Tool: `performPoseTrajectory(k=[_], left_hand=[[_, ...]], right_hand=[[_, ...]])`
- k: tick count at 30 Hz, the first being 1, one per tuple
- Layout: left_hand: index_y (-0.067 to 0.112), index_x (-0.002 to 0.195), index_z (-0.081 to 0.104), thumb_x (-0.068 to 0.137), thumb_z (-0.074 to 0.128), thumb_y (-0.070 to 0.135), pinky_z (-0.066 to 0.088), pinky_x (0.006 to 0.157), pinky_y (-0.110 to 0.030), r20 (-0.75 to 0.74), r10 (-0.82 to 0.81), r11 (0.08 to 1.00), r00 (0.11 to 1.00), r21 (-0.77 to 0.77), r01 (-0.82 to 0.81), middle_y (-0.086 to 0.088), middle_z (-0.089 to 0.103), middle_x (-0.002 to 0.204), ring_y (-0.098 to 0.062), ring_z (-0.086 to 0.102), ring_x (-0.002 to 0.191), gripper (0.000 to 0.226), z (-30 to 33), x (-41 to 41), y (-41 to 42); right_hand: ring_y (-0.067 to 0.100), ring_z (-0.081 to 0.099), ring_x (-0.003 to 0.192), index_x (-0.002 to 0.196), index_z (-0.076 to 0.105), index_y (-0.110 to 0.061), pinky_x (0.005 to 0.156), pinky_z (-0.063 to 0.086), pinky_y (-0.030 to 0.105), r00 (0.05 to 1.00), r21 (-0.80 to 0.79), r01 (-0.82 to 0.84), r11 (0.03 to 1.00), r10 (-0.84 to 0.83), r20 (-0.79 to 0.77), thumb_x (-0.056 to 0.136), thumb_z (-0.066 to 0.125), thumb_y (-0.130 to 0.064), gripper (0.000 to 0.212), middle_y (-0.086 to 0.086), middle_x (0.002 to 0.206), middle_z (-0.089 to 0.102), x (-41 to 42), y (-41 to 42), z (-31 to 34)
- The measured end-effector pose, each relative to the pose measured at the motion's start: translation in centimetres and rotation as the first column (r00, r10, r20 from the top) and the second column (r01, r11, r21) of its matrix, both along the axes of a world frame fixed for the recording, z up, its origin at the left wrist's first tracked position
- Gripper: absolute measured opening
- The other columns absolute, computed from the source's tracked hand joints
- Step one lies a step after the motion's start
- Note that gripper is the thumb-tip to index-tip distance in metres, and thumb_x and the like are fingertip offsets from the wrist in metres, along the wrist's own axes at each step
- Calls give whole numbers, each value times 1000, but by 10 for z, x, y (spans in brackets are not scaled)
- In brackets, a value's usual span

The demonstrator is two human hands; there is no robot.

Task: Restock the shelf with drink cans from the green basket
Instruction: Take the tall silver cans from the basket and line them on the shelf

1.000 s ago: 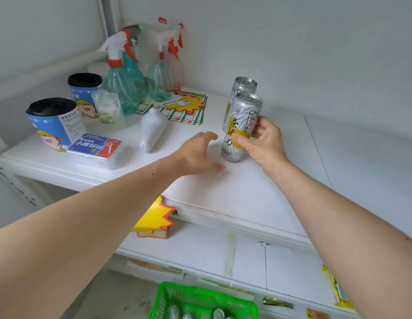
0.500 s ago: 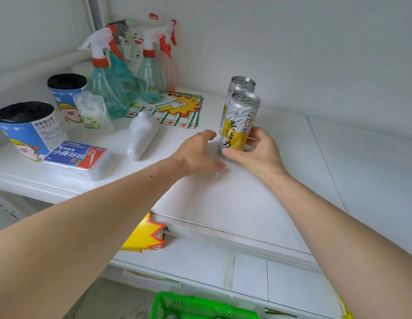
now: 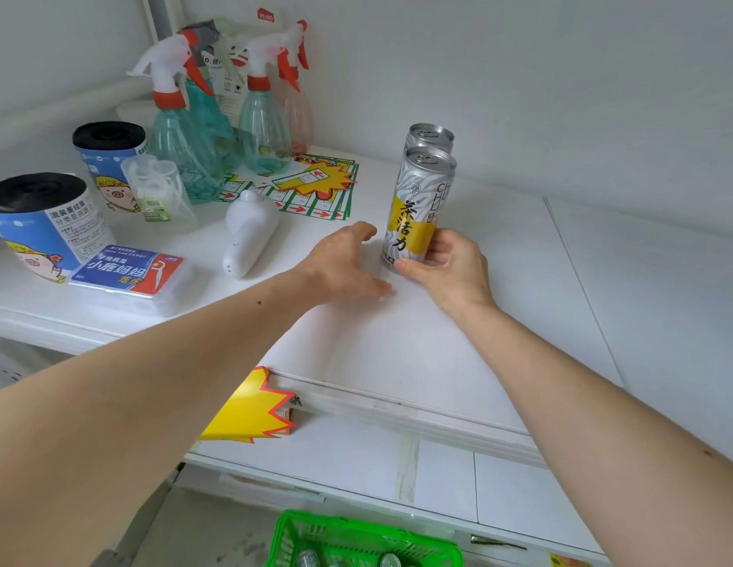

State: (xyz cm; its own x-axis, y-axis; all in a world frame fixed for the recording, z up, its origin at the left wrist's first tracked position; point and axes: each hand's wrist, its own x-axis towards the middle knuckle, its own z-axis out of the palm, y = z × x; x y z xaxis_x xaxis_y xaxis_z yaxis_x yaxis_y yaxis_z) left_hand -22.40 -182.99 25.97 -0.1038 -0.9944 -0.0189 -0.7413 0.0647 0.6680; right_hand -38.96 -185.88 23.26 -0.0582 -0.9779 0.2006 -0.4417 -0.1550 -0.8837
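Hardly anything has moved since half a second ago: your right hand (image 3: 450, 268) still pinches the front can (image 3: 418, 210) low down, thumb and curled fingers around its base, standing upright on the shelf (image 3: 397, 341) right in front of the second can (image 3: 430, 137). Your left hand (image 3: 344, 263) stays beside it, fingers loosely spread, resting on the shelf. Below, the green basket (image 3: 356, 534) shows more of its rim now.

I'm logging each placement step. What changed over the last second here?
Little changed. The right hand slid lower on the front can, its grip now near the base. The left hand stays open on the shelf; the rear can is unmoved.
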Motion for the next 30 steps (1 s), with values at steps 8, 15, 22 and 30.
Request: performPoseTrajectory(k=[8,15,22,30], left_hand=[[17,145,32,75,78,29,36,101,-27,9,-5,1000,1000,1,5,-3,41,146,-19,39,134,85,-1,2,10],[14,142,37,78,76,30,37,101,-26,5,2,998,1000,-59,-2,-7,45,143,-21,43,131,76,-5,-5,41],[13,130,51,81,68,28,32,89,-16,22,-30,965,999,-259,35,-5,54,131,-18,50,121,55,-12,-27,115],[10,101,66,77,55,18,48,83,-35,-5,-31,860,1000,-510,24,-6,63,108,-23,59,99,28,-92,-45,226]], right_hand=[[16,62,112,121,63,-15,99,47,27,993,20,57,998,-54,-107,68,88,-22,59,3,121,68,0,12,-4],[20,55,125,135,49,-11,107,42,37,971,-1,161,987,-158,-178,75,82,-20,69,8,134,57,-8,56,-8],[16,57,117,130,55,-9,100,38,18,954,-261,136,956,-197,-224,81,67,-15,50,7,127,54,-27,146,-4],[28,60,97,104,64,3,89,46,28,972,-540,88,837,-190,-136,85,64,-4,20,17,104,60,-48,255,-83]])
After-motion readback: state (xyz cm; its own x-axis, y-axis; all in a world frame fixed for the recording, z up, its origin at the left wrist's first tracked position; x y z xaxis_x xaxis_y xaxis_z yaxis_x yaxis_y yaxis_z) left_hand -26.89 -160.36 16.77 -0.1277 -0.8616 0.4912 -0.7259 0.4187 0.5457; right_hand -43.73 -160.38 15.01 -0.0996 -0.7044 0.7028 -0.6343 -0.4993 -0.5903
